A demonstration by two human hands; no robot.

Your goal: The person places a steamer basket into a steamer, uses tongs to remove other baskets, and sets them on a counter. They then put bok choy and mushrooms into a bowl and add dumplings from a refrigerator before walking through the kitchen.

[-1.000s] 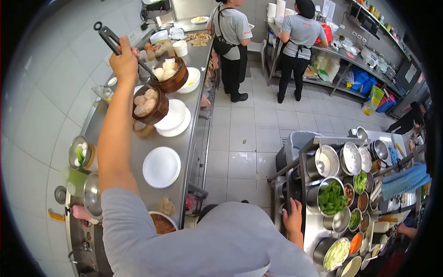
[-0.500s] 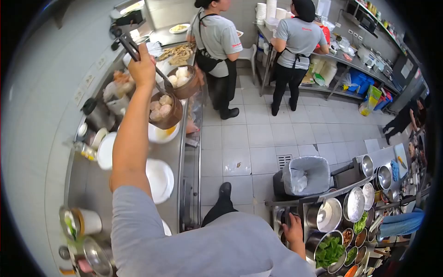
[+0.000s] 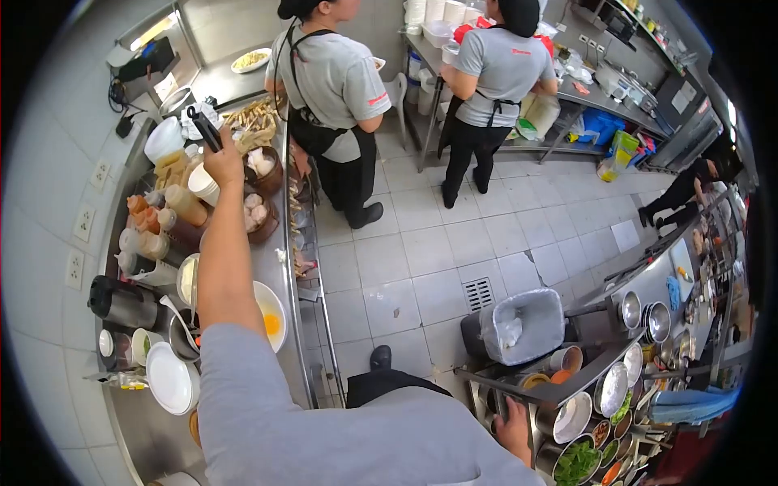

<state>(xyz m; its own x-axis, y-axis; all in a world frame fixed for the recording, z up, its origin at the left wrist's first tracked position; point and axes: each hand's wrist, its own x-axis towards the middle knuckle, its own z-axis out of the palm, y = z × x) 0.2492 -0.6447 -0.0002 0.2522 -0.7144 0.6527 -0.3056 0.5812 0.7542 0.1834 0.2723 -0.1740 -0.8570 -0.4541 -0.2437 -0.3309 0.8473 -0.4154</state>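
**Two steamer baskets on tongs, seen from the head camera.** The left hand [image 3: 222, 159] is clamped around the black handle of the tongs [image 3: 204, 127], arm stretched over the long tabletop [image 3: 267, 263]. The working end of the tongs is hidden behind the hand. The far steamer basket [image 3: 264, 166] and the near steamer basket [image 3: 259, 217], both filled with pale dumplings [image 3: 253, 212], sit just right of the hand, close to the right edge of the tabletop. Whether they rest on it or hang from the tongs cannot be told.

The risks below are judgements.
- **Spill:** a loose or uneven grip could tip a basket over the right edge, dropping dumplings onto the floor [image 3: 405, 259].
- **Knock:** the forearm passes just beside the sauce bottles [image 3: 185, 204] and above a bowl [image 3: 272, 296] of yellow liquid, so a sideways sweep could upset either.
- **Collision:** a co-worker [image 3: 328, 81] stands near the far right corner, within reach of a swing.

The right hand [image 3: 512, 428] lies on the edge of a pan stand [image 3: 559, 394], and whether it grips the edge cannot be told.
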